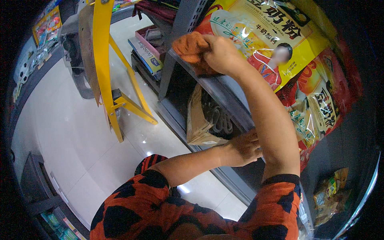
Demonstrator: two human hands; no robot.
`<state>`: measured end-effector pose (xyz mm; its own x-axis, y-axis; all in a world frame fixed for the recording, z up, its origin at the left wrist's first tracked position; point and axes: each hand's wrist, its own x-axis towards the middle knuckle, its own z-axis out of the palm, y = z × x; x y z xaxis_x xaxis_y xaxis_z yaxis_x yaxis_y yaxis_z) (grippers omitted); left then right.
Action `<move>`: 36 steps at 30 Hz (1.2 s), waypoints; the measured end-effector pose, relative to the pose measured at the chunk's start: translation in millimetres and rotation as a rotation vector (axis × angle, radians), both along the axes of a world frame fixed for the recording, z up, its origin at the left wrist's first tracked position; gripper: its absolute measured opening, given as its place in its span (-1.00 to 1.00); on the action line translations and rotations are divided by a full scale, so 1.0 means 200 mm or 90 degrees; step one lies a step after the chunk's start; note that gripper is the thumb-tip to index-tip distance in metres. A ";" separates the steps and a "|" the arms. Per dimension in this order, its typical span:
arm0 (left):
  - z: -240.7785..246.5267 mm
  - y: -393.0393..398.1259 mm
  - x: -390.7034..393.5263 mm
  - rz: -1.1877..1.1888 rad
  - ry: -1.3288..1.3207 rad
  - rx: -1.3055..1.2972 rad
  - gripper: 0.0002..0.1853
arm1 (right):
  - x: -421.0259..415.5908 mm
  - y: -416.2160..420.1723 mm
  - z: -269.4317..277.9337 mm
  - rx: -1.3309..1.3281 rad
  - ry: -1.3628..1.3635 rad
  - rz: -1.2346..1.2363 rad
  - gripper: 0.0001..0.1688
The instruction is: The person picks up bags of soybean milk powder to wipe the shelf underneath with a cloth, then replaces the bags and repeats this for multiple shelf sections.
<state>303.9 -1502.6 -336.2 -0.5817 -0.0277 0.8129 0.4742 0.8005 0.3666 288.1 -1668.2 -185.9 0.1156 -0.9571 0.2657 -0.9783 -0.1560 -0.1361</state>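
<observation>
An orange cloth (189,48) is bunched in my right hand (221,55), at the upper left end of a dark metal shelf (223,103). Large plastic bags of powdered food (303,33) stand on that shelf, just right of my right hand and forearm. My left hand (243,148) is lower down at the shelf's front edge, its fingers partly hidden behind my right forearm. Whether it grips the edge or only rests there, I cannot tell.
Below the shelf sits an open cardboard box (199,126) with dark coiled items. A yellow folding frame (103,69) stands on the tiled floor to the left. Boxes (147,55) lie beyond the shelf post (177,45). A brown package (330,195) is at lower right.
</observation>
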 end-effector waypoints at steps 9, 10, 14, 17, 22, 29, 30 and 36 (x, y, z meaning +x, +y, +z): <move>0.02 -0.02 0.06 0.004 0.013 -0.056 -0.66 | -0.28 0.56 0.08 0.163 -0.071 -0.056 -0.65; 0.03 -0.03 0.07 0.013 0.053 -0.040 -0.68 | -0.31 0.61 0.08 0.189 -0.086 -0.067 -0.64; 0.04 -0.06 0.10 -0.066 0.024 0.035 -0.70 | -0.33 0.78 0.14 0.286 -0.128 -0.149 -0.64; 0.03 -0.06 0.12 -0.106 0.033 0.051 -0.70 | -0.32 0.80 0.15 0.305 -0.125 -0.187 -0.61; 0.01 -0.03 0.10 -0.089 0.085 0.025 -0.71 | -0.34 0.72 0.05 0.214 -0.228 -0.147 -0.51; 0.00 -0.03 0.07 -0.071 0.038 -0.036 -0.68 | -0.09 0.38 0.08 0.145 -0.088 -0.161 -0.54; 0.00 -0.05 0.07 -0.074 0.024 -0.038 -0.67 | -0.07 0.30 0.07 0.138 -0.085 -0.142 -0.54; -0.01 -0.03 0.07 -0.073 0.029 -0.016 -0.53 | 0.04 -0.01 0.05 0.102 -0.072 -0.142 -0.55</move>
<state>317.6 -1507.6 -338.4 -0.5429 0.0577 0.8378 0.5785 0.7488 0.3234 296.8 -1670.2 -176.0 -0.1239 -0.9863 0.1088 -0.9632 0.0932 -0.2520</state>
